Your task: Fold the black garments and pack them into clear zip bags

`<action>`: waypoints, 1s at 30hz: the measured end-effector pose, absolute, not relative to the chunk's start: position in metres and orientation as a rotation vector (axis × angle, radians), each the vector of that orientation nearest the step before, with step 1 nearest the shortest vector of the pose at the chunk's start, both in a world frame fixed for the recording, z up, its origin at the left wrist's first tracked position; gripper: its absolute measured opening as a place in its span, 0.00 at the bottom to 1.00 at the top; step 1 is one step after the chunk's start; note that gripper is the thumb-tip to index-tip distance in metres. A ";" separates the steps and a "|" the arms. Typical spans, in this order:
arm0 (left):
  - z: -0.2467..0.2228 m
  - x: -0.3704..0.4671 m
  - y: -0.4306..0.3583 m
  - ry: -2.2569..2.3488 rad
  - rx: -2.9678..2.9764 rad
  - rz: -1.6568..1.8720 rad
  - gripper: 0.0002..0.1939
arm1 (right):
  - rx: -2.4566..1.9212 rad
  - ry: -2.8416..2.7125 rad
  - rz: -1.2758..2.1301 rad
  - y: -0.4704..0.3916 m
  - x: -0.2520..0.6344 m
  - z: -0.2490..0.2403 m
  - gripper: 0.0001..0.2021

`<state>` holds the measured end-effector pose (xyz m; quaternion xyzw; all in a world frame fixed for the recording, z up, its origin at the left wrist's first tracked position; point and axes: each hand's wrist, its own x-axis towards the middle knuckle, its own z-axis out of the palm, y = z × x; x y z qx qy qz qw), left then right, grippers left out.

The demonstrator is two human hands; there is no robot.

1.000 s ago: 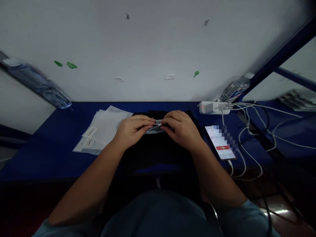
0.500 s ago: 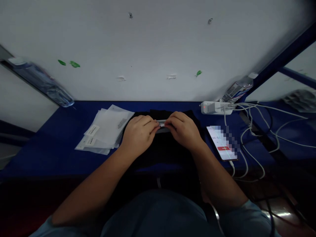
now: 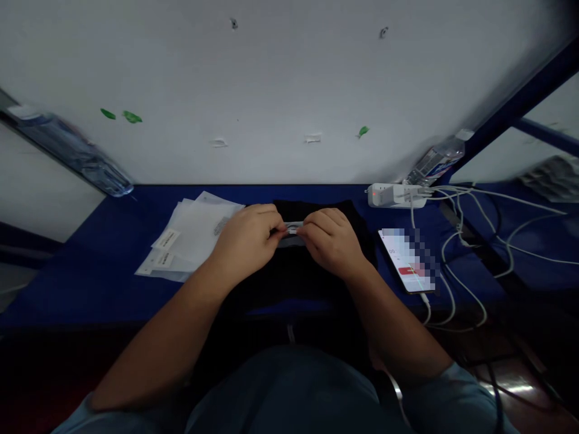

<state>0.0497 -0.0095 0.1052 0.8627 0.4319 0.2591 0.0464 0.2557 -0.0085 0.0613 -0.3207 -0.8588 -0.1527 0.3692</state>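
A folded black garment (image 3: 289, 277) lies on the blue table in front of me, with a light grey band (image 3: 290, 241) showing at its upper middle. My left hand (image 3: 251, 241) is closed in a pinch at the left end of a small white strip (image 3: 292, 230) over that band. From the other side, my right hand (image 3: 332, 241) pinches the strip's right end with thumb and fingers. The fingertips are only a little apart. Whether the strip is a label or something else is too small to tell.
Left of the garment, flat translucent plastic bags (image 3: 194, 232) with white stickers overlap. A charging phone (image 3: 407, 262) lies to the right, below a white power strip (image 3: 395, 196) with several cables. Water bottles stand at left (image 3: 76, 150) and right (image 3: 436, 160). A white wall (image 3: 271, 90) rises behind.
My left hand has shifted slightly left, and the fingertips of both hands are a bit lower or wider apart. More of the white strip shows between them. The view has moved slightly.
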 end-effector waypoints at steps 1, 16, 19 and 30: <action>0.105 0.050 -0.009 1.306 2.653 0.790 0.08 | -0.847 -2.213 -0.357 -0.008 0.257 0.063 0.08; 0.093 0.044 -0.027 1.222 2.828 0.782 0.09 | -0.691 -2.223 -0.374 -0.013 0.261 0.053 0.05; 0.093 0.043 -0.028 1.205 2.831 0.781 0.09 | -0.645 -2.198 -0.419 -0.012 0.263 0.049 0.05; 0.091 0.041 -0.021 1.111 2.926 0.821 0.09 | -0.652 -2.170 -0.410 -0.008 0.266 0.043 0.07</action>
